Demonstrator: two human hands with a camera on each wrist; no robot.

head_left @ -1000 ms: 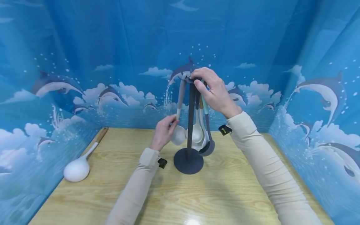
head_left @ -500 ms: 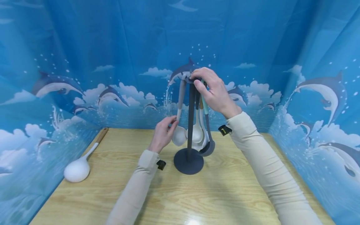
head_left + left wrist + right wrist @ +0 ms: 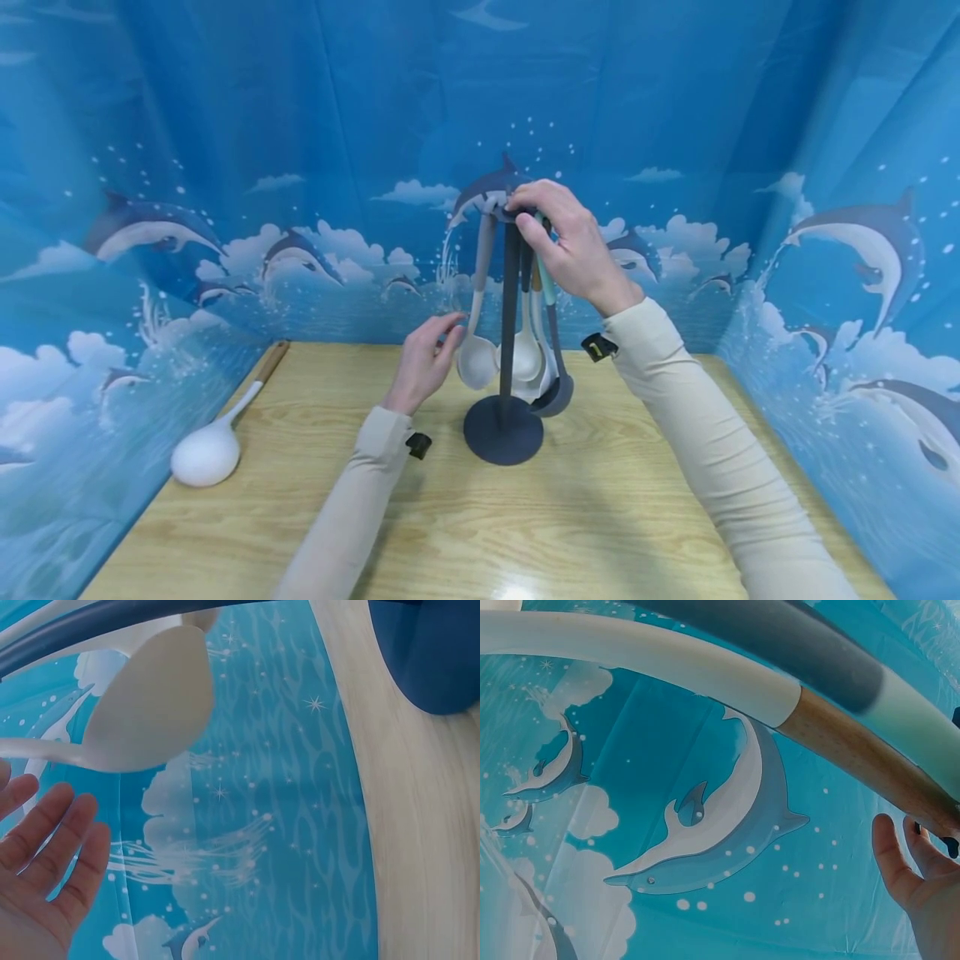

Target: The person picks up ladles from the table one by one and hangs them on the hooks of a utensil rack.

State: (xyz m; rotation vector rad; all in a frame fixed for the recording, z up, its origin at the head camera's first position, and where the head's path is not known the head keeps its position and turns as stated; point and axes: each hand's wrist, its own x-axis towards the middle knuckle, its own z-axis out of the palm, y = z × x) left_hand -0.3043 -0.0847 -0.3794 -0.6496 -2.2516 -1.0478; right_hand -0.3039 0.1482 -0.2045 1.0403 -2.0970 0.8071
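In the head view my right hand [image 3: 573, 242] grips the top of a dark utensil stand [image 3: 508, 317], where the utensils hang. On its left side hangs a white ladle [image 3: 477, 362] with a grey handle. My left hand [image 3: 423, 362] is just left of that ladle, fingers loosely extended and holding nothing. The left wrist view shows the same fingers apart, below the ladle's neck. Behind and right of the post hang a white spoon [image 3: 527, 354] and a dark grey ladle [image 3: 557, 398] with a mint handle. A wooden handle [image 3: 862, 754] crosses the right wrist view near my right fingers.
A large white ladle [image 3: 206, 452] with a wooden handle lies on the left side of the wooden table [image 3: 480, 525]. The stand's round base [image 3: 504, 442] rests on the tabletop. Blue dolphin-print curtains [image 3: 360, 125] enclose the back and sides.
My left hand has let go of the neck of the grey-handled white ladle and moved slightly left. The ladle stays hanging; my right hand keeps its place on the stand.
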